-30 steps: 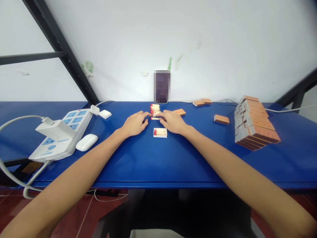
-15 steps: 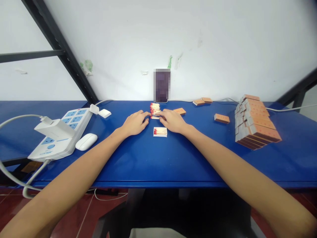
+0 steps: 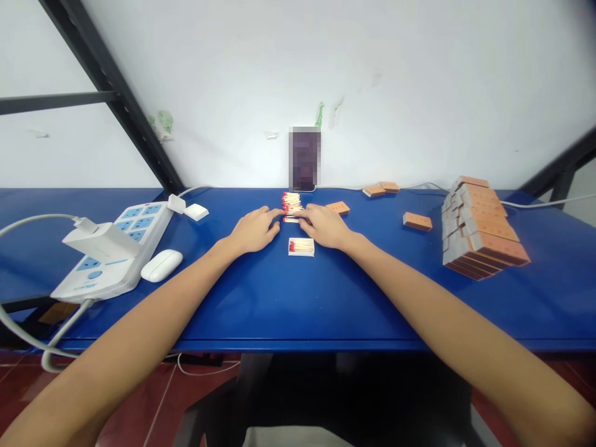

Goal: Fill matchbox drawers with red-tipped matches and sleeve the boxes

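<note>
A pile of red-headed matches (image 3: 292, 202) lies on the blue table, heads to the left. At its left side is my left hand (image 3: 254, 231), its index fingertip at the match heads and its thumb held apart. From the right, my right hand (image 3: 325, 226) reaches its index fingertip to the plain ends of the nearest matches. Both hands have their fingers apart; neither grips anything that I can see. Just below the pile sits a white matchbox tray (image 3: 307, 255) with matches inside. An orange matchbox sleeve (image 3: 339, 208) is partly hidden behind my right hand.
A phone (image 3: 305, 161) leans on the wall. A big stack of matchboxes (image 3: 484, 230) stands at the right, with a loose matchbox (image 3: 417, 221) beside it and two more matchboxes (image 3: 380, 189) farther back. To the left are a power strip (image 3: 105, 279) and a white earbud case (image 3: 162, 266).
</note>
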{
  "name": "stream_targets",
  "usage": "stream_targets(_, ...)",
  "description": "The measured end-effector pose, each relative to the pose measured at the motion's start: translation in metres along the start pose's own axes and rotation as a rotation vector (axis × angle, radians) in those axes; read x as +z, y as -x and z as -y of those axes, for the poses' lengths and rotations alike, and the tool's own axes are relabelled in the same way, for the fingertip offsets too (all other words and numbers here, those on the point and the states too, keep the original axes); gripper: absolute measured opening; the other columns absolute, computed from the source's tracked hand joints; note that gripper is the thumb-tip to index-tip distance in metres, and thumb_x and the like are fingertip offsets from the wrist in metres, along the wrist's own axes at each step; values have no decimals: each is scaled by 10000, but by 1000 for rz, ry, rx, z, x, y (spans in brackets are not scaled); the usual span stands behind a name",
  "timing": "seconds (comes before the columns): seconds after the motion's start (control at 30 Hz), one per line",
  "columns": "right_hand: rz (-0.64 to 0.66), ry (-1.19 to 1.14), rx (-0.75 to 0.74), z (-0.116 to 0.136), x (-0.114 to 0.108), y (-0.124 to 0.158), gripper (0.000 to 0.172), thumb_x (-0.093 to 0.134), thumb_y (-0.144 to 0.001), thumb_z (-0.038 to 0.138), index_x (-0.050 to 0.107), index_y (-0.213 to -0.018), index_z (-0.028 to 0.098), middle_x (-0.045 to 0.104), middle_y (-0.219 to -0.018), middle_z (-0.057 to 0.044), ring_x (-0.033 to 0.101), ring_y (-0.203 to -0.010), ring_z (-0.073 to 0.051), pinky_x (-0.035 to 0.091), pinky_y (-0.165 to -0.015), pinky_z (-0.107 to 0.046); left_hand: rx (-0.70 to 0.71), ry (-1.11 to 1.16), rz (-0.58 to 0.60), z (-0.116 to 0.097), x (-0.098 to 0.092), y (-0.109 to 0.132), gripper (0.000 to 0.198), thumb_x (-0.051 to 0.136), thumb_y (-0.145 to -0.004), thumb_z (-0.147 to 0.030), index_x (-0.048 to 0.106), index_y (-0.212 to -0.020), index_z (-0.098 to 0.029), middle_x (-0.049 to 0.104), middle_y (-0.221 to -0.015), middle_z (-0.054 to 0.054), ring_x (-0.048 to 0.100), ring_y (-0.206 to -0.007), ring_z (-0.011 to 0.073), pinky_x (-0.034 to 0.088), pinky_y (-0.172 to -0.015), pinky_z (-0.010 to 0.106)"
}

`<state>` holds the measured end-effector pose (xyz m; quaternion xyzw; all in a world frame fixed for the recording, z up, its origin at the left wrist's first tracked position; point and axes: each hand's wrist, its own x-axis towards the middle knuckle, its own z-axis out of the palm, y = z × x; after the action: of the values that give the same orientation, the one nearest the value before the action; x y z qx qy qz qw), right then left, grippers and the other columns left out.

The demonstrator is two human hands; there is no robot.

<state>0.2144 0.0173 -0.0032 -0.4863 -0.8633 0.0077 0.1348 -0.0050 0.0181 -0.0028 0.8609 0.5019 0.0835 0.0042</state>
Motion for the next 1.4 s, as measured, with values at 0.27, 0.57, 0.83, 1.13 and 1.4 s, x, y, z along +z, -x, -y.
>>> stream_targets(0.27, -3, 5, -6, 0, 0, 0, 394, 411, -1028, 236, 688, -1306, 207, 679, -1119, -109, 637, -974, -236, 417, -826, -331, 30, 12, -24, 2, 1, 0, 498, 334, -1014, -364, 537, -1444, -214, 634, -1126, 122, 638, -1020, 291, 506, -930, 439)
stream_targets(0.57, 0, -12, -8, -3, 2, -1, 383, 434, -1025, 258, 670, -1322, 202, 681, -1142, -112, 627, -976, -234, 401, -818, -324, 28, 7, -24, 2, 0, 0, 464, 338, -1018, -362, 540, -1415, -232, 631, -1109, 110, 642, -1001, 283, 506, -913, 423)
stream_targets(0.83, -30, -59, -23, -4, 3, 0, 363, 436, -1023, 253, 702, -1261, 186, 699, -1112, -102, 625, -952, -220, 404, -815, -318, 46, 4, -33, 1, 0, 1, 438, 332, -1017, -352, 552, -1371, -218, 623, -1084, 109, 639, -981, 282, 505, -911, 432)
stream_targets(1.13, -51, -120, -31, -2, 2, 1, 333, 441, -1014, 226, 716, -1197, 180, 714, -1104, -96, 633, -956, -212, 420, -833, -316, 68, 25, -43, 2, 0, 2, 385, 354, -1008, -355, 570, -1301, -229, 629, -1046, 94, 633, -938, 265, 503, -874, 411)
stream_targets(1.4, -97, -163, -14, -5, 3, 0, 307, 475, -947, 149, 696, -1162, 151, 712, -1033, -90, 618, -914, -206, 420, -830, -310, 85, 61, -63, 4, 2, 1, 330, 361, -995, -346, 563, -1217, -209, 635, -1040, 90, 621, -917, 258, 495, -854, 407)
